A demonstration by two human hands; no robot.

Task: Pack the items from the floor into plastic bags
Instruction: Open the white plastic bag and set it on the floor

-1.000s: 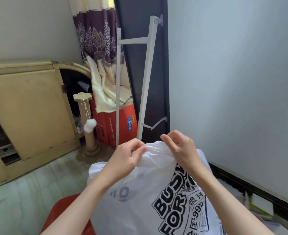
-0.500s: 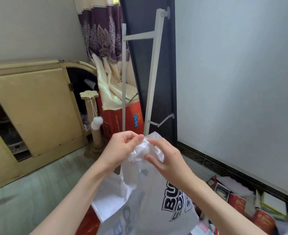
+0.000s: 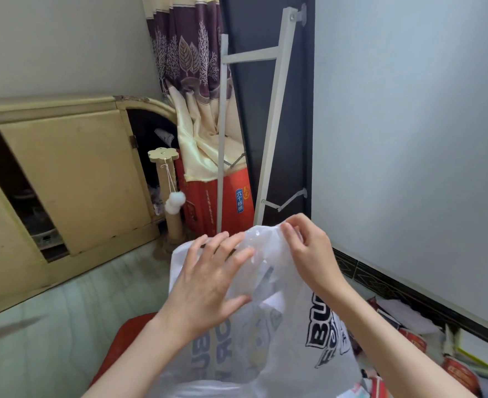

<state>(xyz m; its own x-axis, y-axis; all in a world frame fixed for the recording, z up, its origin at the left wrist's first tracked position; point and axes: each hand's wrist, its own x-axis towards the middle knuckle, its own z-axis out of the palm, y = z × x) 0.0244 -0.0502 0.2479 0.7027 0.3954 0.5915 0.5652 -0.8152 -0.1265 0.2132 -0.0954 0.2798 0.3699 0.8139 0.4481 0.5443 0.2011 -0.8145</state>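
Note:
A white plastic bag (image 3: 288,340) with black block lettering hangs in front of me, its mouth held up at chest height. My right hand (image 3: 309,251) pinches the bag's upper rim between thumb and curled fingers. My left hand (image 3: 211,280) lies flat against the bag's near side, fingers straight and spread, thumb out below. Books and papers (image 3: 409,337), some with red covers, lie scattered on the floor along the right wall, partly hidden behind the bag and my right forearm.
A yellow cabinet (image 3: 64,179) with an open door stands on the left. A cat scratching post (image 3: 169,196), a red carton (image 3: 231,205) under curtain fabric and a white metal rack (image 3: 268,139) fill the corner. A red object (image 3: 128,343) sits low beneath the bag.
My left hand let go of the bunched rim and now spreads flat on the bag's side. The bag's mouth has opened wider, and my right hand shifted right along the rim.

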